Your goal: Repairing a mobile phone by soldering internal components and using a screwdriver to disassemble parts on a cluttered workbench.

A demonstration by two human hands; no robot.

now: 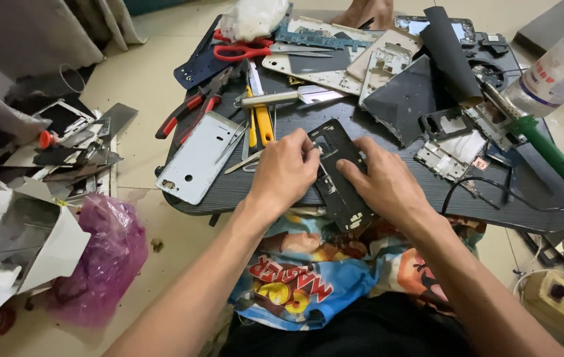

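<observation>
On the dark tabletop (388,198), left hand (285,173) and right hand (381,182) press a black phone frame (338,168).

— Which packages sit around the dark round wooden tabletop (388,205)?

— Off its left edge, on the floor, lies a crumpled magenta plastic bag (100,261). Just left of that bag stands a torn white cardboard box (20,248), open, grey inside. At the tabletop's far edge rests a bunched translucent white plastic bag (253,18).

— Any labels?

— One: a white label with red print (553,69), wrapped around a clear plastic bottle (560,74) that tilts over the tabletop's right far side.

— And screens?

— A flat rectangular phone screen with a pale bluish glass face (435,26) lies at the far edge, partly under a rolled black sheet (450,53). It is dark-framed and unlit.
</observation>
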